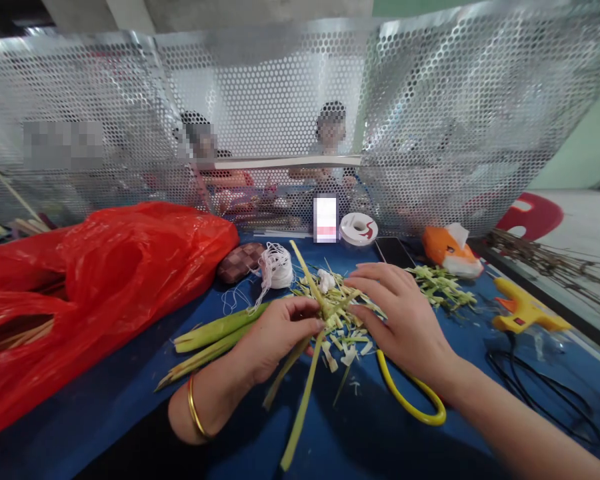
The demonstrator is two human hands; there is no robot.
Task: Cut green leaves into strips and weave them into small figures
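Observation:
My left hand [285, 327], with a gold bangle on its wrist, pinches the middle of a small piece of crossed green leaf strips [305, 387]. Long strip ends stick out upward and down toward me. On the other side, my right hand [400, 307] holds one short strip end between thumb and forefinger, its other fingers stretched out. Beneath both hands lies a pile of leaf scraps [350, 350]. Green leaf stalks [215, 330] rest left of my left hand. A yellow looped handle [415, 400] shows under my right wrist; the rest of that tool is hidden.
A red plastic bag [155, 247] fills the left. Behind the work are white string [277, 267], a brown checked pouch [240, 263], a ribbon spool [359, 229] and a dark phone [395, 253]. Rightward are a tissue pack [453, 250] and a yellow glue gun [527, 310] with its cord.

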